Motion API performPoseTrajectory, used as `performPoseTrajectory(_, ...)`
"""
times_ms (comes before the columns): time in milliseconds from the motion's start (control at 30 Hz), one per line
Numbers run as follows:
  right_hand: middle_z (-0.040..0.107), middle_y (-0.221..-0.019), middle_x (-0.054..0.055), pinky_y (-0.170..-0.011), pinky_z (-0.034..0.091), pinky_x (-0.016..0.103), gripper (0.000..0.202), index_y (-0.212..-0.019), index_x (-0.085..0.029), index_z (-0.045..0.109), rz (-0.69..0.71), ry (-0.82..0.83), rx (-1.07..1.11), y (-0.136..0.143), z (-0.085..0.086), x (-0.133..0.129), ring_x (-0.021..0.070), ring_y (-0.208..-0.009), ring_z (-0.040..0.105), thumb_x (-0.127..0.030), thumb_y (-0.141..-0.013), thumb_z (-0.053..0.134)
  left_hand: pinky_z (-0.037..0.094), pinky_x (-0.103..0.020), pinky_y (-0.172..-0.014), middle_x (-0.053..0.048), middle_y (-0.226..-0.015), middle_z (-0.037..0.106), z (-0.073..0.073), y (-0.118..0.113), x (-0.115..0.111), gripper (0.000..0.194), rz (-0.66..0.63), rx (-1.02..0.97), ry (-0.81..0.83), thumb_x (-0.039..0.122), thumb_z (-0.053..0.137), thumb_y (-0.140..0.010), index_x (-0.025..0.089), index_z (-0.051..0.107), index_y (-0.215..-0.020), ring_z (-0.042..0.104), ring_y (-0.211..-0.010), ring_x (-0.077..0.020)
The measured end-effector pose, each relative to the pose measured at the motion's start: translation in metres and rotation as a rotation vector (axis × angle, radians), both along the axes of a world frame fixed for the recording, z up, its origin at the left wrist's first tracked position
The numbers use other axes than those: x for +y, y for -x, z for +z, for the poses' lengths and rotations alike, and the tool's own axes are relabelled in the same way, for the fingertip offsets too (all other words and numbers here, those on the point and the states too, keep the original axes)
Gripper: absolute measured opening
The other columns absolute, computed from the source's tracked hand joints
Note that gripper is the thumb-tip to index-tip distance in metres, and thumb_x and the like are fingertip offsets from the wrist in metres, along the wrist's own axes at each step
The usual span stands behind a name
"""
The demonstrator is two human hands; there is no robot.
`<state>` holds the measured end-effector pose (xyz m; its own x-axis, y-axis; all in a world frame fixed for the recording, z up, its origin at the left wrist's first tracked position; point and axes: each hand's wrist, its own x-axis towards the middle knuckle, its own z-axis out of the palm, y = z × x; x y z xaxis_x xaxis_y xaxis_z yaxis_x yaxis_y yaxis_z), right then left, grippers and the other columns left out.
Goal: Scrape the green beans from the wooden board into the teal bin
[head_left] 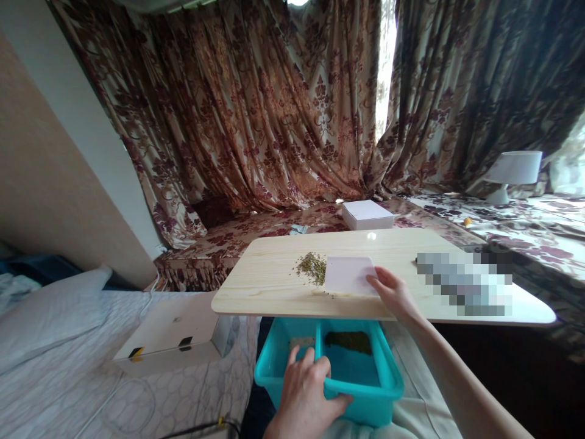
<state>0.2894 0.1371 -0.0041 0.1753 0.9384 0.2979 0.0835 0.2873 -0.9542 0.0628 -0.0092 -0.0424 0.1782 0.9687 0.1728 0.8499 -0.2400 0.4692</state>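
My right hand (pixel 387 288) pinches the right edge of a thin, whitish plastic sheet (pixel 350 274) over the wooden tabletop (pixel 256 280). The sheet's left edge meets a loose pile of small green-brown grains (pixel 311 266), and a few stray grains lie around it. Below the table's front edge is a turquoise two-compartment bin (pixel 355 388). My left hand (pixel 306 387) is closed over its near rim, fingers inside and thumb outside. Dark green grains (pixel 347 341) lie in the bin's right compartment; a paler patch (pixel 301 342) shows in the left one, partly behind my fingers.
A blurred-out object (pixel 461 283) lies on the table's right side. Behind the table stands a white box (pixel 368 213). To the left, another white box (pixel 176 332) rests on the bed (pixel 68 378). A lamp (pixel 514 171) stands far right, before patterned curtains (pixel 274 110).
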Motion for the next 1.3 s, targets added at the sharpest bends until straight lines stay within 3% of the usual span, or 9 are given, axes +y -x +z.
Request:
performPoseTrajectory(467,0.078,-0.087,0.007,-0.081,0.056,0.039,0.034,-0.081,-0.022,0.069,0.090,0.036,-0.038,0.007,-0.001,0.002,0.0280,-0.086,0.072,-0.052,-0.065,0.073,0.031,-0.047,-0.109,0.001,-0.077,0.058,0.000,0.000,0.001,0.027,0.003,0.003,0.015,0.035,0.080,-0.061,0.024,0.057,-0.068,0.060,-0.086,-0.0231)
performPoseTrajectory(767,0.076,-0.088,0.009,-0.082,0.054,0.040,0.047,-0.081,-0.021,0.069,0.198,0.080,-0.055,0.008,0.001,-0.002,0.0289,-0.088,0.070,-0.062,-0.059,0.074,0.031,-0.047,-0.109,0.001,-0.078,0.058,0.006,0.002,0.000,0.027,0.004,0.003,0.037,0.034,0.080,-0.063,0.024,0.056,-0.068,0.060,-0.089,-0.0236)
performPoseTrajectory(1167,0.075,-0.084,0.007,-0.068,0.053,0.033,0.051,-0.085,-0.016,0.070,0.386,0.157,-0.129,-0.005,0.019,-0.037,0.0231,-0.077,0.067,-0.062,-0.064,0.074,0.031,-0.047,-0.108,0.001,-0.078,0.058,0.009,0.001,0.000,0.026,-0.004,0.007,0.039,0.034,0.080,-0.063,0.023,0.057,-0.068,0.060,-0.090,-0.0240)
performPoseTrajectory(1233,0.075,-0.084,0.008,-0.069,0.054,0.034,0.050,-0.085,-0.017,0.070,0.356,0.149,-0.146,-0.011,0.023,-0.041,0.0239,-0.079,0.067,-0.062,-0.063,0.074,0.031,-0.047,-0.109,0.001,-0.078,0.058,0.008,0.001,0.000,0.026,-0.007,0.007,0.038,0.034,0.080,-0.063,0.023,0.057,-0.068,0.060,-0.090,-0.0239)
performPoseTrajectory(1300,0.075,-0.087,0.008,-0.074,0.054,0.035,0.047,-0.086,-0.018,0.071,0.222,0.119,-0.136,-0.021,0.027,-0.043,0.0254,-0.084,0.068,-0.059,-0.064,0.075,0.031,-0.047,-0.109,0.001,-0.079,0.059,0.007,0.001,0.000,0.026,-0.011,0.007,0.038,0.034,0.080,-0.063,0.023,0.057,-0.068,0.060,-0.090,-0.0237)
